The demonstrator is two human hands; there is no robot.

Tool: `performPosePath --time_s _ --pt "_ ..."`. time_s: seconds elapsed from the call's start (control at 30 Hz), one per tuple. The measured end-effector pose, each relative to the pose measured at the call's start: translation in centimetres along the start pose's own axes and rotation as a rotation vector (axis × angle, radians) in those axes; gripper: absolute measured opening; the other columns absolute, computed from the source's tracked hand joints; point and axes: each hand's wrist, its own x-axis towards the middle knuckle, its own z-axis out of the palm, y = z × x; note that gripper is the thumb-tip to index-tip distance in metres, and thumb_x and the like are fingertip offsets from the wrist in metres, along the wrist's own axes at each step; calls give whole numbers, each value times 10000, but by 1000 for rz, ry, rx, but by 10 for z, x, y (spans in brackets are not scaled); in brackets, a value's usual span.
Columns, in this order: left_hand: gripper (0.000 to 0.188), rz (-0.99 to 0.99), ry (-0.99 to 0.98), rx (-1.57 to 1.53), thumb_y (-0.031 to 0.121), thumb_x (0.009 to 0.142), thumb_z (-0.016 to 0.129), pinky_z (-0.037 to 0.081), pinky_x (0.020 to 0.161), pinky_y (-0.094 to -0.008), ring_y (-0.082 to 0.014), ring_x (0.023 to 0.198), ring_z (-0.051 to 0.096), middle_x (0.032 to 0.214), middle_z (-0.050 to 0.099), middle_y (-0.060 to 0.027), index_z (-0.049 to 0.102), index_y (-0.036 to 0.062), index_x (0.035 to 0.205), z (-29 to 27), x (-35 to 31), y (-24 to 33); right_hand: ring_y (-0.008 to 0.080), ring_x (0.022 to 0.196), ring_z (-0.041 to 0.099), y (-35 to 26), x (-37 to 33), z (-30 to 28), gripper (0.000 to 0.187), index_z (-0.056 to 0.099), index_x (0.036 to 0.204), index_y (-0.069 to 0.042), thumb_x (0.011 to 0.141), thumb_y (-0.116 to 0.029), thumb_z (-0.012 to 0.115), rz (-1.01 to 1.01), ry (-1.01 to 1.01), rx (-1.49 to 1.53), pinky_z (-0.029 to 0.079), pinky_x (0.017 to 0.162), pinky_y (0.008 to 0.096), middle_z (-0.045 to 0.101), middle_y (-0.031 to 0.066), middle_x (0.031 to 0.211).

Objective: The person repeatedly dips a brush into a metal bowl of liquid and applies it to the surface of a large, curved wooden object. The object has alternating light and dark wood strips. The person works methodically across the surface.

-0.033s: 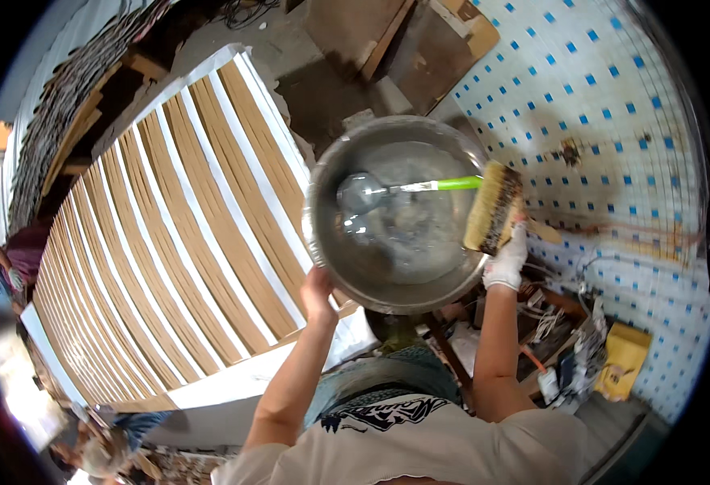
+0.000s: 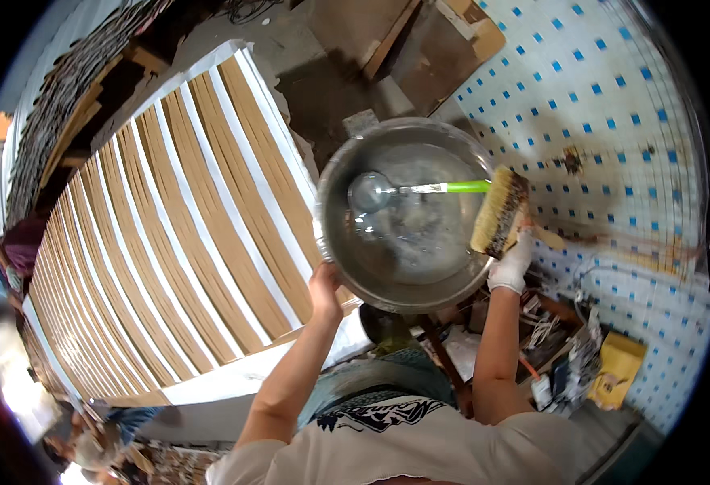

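Observation:
A wide metal basin (image 2: 328, 174) holds cloudy, watery liquid. My bare left hand (image 2: 325, 289) is closed on its near-left rim. On the right, my white-gloved right hand (image 2: 513, 263) grips a wide brush (image 2: 498, 212) with pale bristles and a dark, stained body. The brush lies against the basin's right rim; whether this hand also grips the rim is hidden. Inside the basin rests a ladle (image 2: 372, 192) with a clear-looking round bowl and a green handle, its end reaching the brush.
To the left stretches a long table (image 2: 201, 386) covered with brown strips (image 2: 233, 226) on white sheeting. A blue-dotted white sheet (image 2: 597, 105) hangs at right. Below it lie clutter and a yellow packet (image 2: 616, 370). Brown boards (image 2: 436, 61) stand beyond the basin. Another person (image 2: 100, 444) is at lower left.
The basin, with the brush and both my hands, has shifted slightly to the right. My grips look the same.

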Motion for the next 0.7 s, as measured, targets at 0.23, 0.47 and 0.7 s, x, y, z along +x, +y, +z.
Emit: performPosePath --time_s 0.23,0.47,0.7 --pt "206 -149 137 102 115 782 574 396 758 -308 -170 827 482 859 544 -38 568 16 963 94 71 -30 274 1276 512 10 118 -4 543 436 1438 -67 1033 -428 433 -38 36 -125 420 1065 418 497 98 1437" --pt "425 -126 480 279 191 693 602 430 833 -420 -280 1002 493 1036 535 -133 529 30 1079 105 139 -33 250 1168 567 97 213 61 585 473 1401 -26 986 -434 534 31 -159 -105 441 1015 385 557 83 1336" --pt "327 -333 571 -62 215 694 616 428 847 -495 -316 1055 502 1162 529 -151 573 30 961 124 201 -6 164 1005 609 177 296 115 460 645 1195 27 951 -363 641 -95 -193 -261 468 905 297 658 58 1132"
